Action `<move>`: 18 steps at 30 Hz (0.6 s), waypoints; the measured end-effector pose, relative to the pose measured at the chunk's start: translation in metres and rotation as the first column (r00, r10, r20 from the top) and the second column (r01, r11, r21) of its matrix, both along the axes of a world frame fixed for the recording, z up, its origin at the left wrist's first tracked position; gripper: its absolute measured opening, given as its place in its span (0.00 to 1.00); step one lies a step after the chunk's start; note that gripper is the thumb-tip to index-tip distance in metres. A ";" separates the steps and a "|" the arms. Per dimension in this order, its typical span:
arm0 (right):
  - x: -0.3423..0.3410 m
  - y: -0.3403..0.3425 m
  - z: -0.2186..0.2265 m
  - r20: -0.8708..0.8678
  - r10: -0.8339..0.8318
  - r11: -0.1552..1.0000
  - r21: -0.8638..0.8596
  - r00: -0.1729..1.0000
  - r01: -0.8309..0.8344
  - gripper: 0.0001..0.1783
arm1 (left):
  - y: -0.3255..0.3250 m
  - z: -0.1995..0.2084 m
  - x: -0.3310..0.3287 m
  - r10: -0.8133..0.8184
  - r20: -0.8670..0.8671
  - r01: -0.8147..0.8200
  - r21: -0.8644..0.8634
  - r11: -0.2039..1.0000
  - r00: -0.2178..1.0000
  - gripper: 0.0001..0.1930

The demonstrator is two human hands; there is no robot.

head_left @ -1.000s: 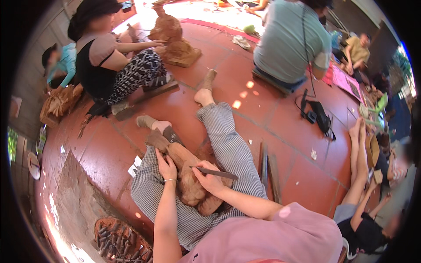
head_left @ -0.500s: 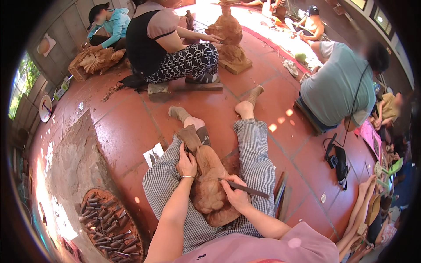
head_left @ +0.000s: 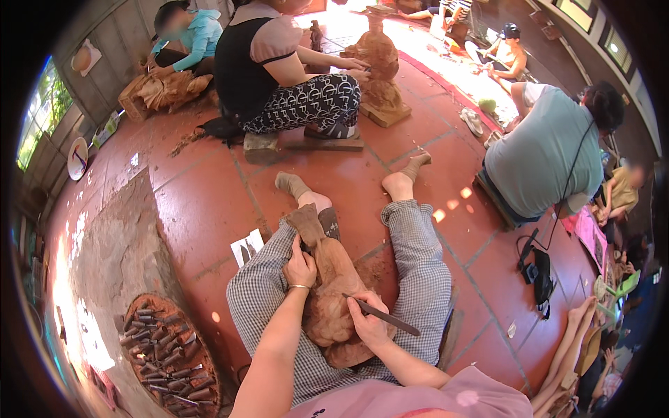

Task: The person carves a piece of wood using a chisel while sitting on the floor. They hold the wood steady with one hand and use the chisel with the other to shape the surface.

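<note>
A reddish-brown wood carving [head_left: 326, 306] with rounded relief lies lengthwise between my legs, its narrow neck and flared end [head_left: 305, 221] pointing away from me. My left hand [head_left: 300, 270] grips its left side near the neck, fingers curled around the edge and partly hidden. In my right hand [head_left: 369, 322] is a slim dark carving chisel [head_left: 394, 321], held like a pen. Its tip meets the middle of the carving, and its shank sticks out to the right above my thigh.
Several chisels [head_left: 167, 355] fill a round tray at lower left, beside a grey slab [head_left: 111, 258]. A photo sheet [head_left: 247, 247] lies left of my knee. Ahead, a person [head_left: 279, 76] works at a tall carving [head_left: 376, 59]; another sits at right [head_left: 543, 153], near a black bag [head_left: 540, 268].
The whole view has shifted slightly. My left hand keeps its hold; the chisel tip sits a little further left on the carving, still in my right hand.
</note>
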State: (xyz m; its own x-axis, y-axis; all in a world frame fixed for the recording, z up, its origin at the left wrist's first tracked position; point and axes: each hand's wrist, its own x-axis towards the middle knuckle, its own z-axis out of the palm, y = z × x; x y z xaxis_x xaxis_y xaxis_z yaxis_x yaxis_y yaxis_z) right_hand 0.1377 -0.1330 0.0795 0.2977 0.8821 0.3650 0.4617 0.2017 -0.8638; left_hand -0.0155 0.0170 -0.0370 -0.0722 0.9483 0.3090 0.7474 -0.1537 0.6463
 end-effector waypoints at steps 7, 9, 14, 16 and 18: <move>0.021 0.007 -0.004 -0.488 0.083 0.935 -0.264 0.869 -0.237 0.08 | 0.005 -0.008 -0.005 0.000 0.009 0.000 -0.039 0.999 1.000 0.33; 0.028 0.016 0.010 -0.515 0.037 0.905 -0.347 0.856 -0.248 0.07 | 0.004 -0.024 -0.009 0.013 0.004 -0.012 -0.175 0.984 1.000 0.35; 0.059 0.028 0.019 -0.534 0.135 0.877 -0.328 0.835 -0.351 0.06 | 0.001 -0.014 -0.003 -0.006 0.034 0.006 0.003 1.000 0.999 0.32; 0.064 0.030 0.019 -0.595 0.161 0.865 -0.300 0.787 -0.403 0.07 | 0.003 -0.014 0.000 -0.024 0.035 0.021 0.085 0.996 0.999 0.31; 0.062 0.038 0.018 -0.644 0.183 0.792 -0.351 0.743 -0.499 0.07 | 0.005 -0.016 -0.001 -0.015 0.024 0.013 0.087 0.996 1.000 0.30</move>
State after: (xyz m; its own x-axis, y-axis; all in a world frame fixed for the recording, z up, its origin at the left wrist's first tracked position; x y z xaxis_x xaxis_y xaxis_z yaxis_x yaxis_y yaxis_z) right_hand 0.1999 -0.0952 0.0971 -0.0566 0.9658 -0.2531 -0.1424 -0.2587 -0.9554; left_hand -0.0169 0.0217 -0.0531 -0.0676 0.9189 0.3888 0.7289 -0.2206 0.6481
